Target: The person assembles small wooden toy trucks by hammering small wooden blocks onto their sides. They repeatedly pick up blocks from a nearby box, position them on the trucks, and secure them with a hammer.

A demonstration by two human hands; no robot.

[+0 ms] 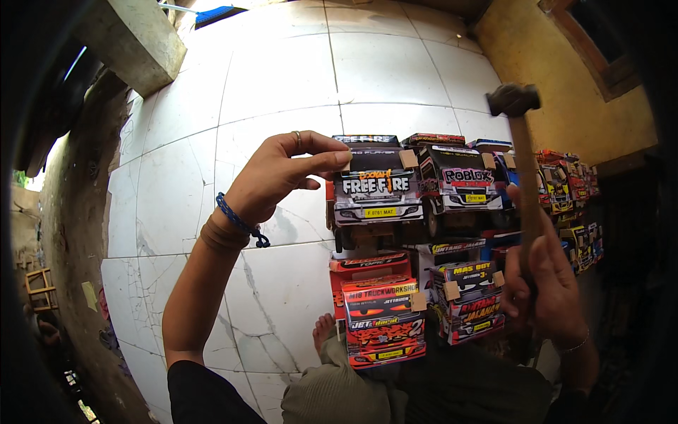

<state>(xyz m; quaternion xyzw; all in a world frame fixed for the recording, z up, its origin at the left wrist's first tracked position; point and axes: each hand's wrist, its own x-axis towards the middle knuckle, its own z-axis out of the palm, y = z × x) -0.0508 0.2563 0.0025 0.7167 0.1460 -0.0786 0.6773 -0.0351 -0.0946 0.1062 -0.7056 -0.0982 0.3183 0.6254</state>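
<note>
My left hand (286,173) has its thumb and forefinger pinched at the upper left corner of a black and white toy truck (381,185). A small wooden piece seems to be between those fingertips, mostly hidden by them. At the same truck's upper right a small wooden square (409,159) sticks out from the front. My right hand (551,283) is wrapped round the wooden handle of a hammer (526,162), held upright to the right with its dark metal head raised. Whether the hand touches the trucks behind it cannot be seen.
Beside that truck stands another black toy truck (466,180), with more toy trucks (558,187) along the right. Nearer me are an orange-red toy truck (385,321) and a black one (470,300). White floor tiles (275,78) lie beyond; a yellow wall (565,85) rises at right.
</note>
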